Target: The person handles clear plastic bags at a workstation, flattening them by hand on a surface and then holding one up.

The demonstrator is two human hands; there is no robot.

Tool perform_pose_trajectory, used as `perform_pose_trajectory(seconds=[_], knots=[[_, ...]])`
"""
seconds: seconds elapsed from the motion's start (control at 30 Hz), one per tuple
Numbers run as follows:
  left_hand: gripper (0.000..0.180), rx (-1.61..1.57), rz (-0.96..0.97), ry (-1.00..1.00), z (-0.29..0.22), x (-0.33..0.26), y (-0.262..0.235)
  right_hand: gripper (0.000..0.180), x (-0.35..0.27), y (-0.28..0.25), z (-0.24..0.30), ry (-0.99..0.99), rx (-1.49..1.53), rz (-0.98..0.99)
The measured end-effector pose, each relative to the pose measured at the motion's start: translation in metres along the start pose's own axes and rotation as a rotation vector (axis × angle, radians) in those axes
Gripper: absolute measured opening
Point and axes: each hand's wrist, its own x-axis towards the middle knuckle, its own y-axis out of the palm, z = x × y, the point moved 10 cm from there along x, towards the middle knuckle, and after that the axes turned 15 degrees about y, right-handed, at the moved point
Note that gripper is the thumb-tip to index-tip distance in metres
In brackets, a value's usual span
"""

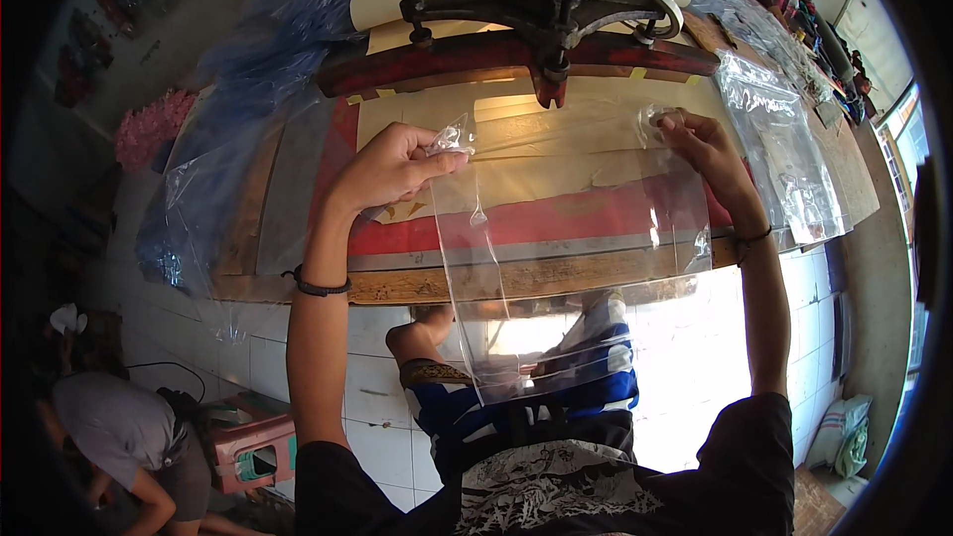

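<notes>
Both hands are raised well apart over the wooden tabletop, the left hand and right hand each pinching an upper corner of a clear plastic bag that hangs stretched between them below the dark iron press.

a small workshop: a worn wooden workbench fills the centre of the frame, a black iron press sits at top centre, clear plastic bags are stacked at right, white floor tiles below.
</notes>
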Motion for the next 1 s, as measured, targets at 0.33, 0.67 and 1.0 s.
perform_pose_trajectory(seconds=[0.33, 0.67, 1.0], knots=[[0.049, -0.348, 0.488, -0.121, 0.008, -0.038, 0.018, 0.029, -0.026, 0.040, 0.017, 0.061, -0.052, 0.355], [0.044, 0.391, 0.077, 0.468, -0.100, 0.025, 0.101, 0.021, -0.046, 0.068, 0.020, -0.281, -0.093, 0.644], [0.022, -0.075, -0.023, 0.219, -0.055, 0.052, 0.134, 0.026, -0.060, 0.079, 0.027, -0.308, -0.293, 0.689]])
